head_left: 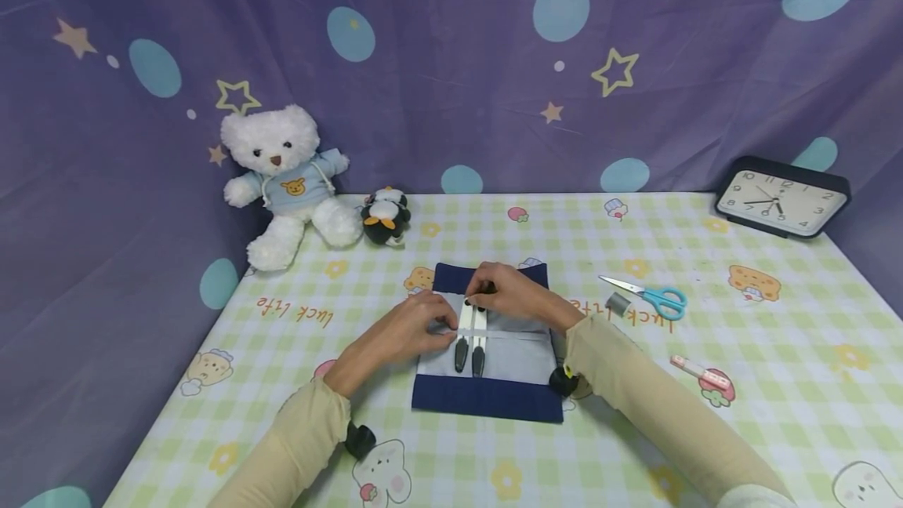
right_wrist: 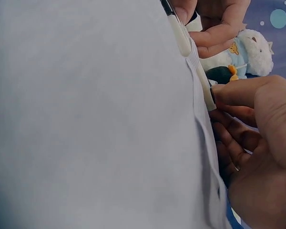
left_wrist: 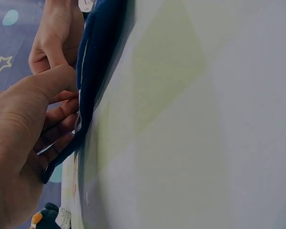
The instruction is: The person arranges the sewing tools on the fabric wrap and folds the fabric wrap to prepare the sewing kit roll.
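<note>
An unfolded cloth case (head_left: 525, 363) lies on the table, grey inside with navy bands at its near and far ends. Two slim white tools with black ends, a left one (head_left: 466, 318) and a right one (head_left: 480, 342), lie side by side under its pale elastic strap (head_left: 518, 335). At their far ends, my right hand (head_left: 506, 290) pinches the tip of a white tool (right_wrist: 209, 95). My left hand (head_left: 416, 324) pinches at the strap's left part, beside the left tool. From the left wrist view, my left fingers (left_wrist: 62, 114) curl behind the raised navy cloth edge (left_wrist: 93, 62).
To the right lie blue-handled scissors (head_left: 663, 302), a small grey piece (head_left: 618, 303) and a pink-and-white stick (head_left: 700, 372). A white teddy bear (head_left: 292, 179) and a penguin toy (head_left: 386, 215) sit at the back left. A clock (head_left: 783, 198) stands at the back right.
</note>
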`<state>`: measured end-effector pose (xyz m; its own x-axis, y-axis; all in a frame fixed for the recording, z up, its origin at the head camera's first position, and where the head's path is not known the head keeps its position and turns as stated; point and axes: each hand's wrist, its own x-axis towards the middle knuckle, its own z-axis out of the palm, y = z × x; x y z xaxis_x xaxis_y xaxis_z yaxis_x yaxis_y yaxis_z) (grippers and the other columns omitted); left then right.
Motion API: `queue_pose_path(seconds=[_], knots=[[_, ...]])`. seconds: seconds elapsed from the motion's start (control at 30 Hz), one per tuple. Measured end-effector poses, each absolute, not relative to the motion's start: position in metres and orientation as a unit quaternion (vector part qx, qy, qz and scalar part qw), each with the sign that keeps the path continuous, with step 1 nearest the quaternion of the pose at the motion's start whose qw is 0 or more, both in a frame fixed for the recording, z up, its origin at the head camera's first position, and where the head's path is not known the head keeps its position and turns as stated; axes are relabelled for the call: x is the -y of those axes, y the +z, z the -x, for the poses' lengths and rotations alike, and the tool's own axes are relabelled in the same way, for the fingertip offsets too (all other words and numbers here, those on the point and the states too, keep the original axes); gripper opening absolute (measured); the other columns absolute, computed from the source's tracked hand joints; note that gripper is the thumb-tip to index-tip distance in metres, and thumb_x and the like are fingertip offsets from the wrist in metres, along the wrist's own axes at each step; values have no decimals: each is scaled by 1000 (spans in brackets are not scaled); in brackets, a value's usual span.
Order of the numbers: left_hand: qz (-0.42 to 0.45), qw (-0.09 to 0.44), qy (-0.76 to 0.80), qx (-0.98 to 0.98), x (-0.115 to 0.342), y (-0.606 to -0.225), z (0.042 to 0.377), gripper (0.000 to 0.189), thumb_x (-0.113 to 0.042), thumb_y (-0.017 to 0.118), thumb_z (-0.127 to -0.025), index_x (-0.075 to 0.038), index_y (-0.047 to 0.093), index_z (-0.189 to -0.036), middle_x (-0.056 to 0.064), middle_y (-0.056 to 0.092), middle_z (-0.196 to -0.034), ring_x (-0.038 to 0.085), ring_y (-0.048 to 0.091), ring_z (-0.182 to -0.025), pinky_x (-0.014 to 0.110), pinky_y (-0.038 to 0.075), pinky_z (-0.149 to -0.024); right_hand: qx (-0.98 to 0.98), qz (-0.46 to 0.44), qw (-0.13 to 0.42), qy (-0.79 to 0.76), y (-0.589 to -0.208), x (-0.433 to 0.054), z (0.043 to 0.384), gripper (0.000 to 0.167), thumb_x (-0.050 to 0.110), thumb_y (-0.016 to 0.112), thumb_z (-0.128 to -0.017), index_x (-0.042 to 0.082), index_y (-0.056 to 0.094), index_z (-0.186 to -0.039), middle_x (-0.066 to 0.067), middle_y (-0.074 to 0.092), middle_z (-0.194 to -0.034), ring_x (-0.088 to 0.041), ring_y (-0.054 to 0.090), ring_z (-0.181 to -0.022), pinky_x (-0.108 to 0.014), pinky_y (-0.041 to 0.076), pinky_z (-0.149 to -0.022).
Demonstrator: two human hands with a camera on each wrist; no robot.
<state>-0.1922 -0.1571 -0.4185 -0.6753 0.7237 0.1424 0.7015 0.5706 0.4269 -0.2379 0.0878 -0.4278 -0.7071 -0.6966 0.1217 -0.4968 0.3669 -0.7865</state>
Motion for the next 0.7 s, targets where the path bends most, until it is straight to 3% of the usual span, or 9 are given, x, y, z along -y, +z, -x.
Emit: queue_pose_path(seconds=[0.23, 0.7], knots=[[-397, 32, 234, -887, 157, -418, 192, 5, -14, 75, -95, -14, 77, -100, -4, 68, -101, 14, 59, -93, 43, 48, -96, -810, 381, 122, -429, -429, -87, 238, 9, 8, 65, -103, 6, 74, -103, -5, 62, -105, -15, 58, -86, -33, 53, -76], [-393, 27, 225, -891, 157, -419, 191, 5, -16, 75, -95, -14, 76, -100, -5, 67, -101, 13, 58, -93, 38, 49, -89, -823, 373, 112, -413, -423, -86, 235, 14, 10, 62, -104, 5, 74, -109, -4, 63, -105, -15, 58, -83, -33, 52, -73]])
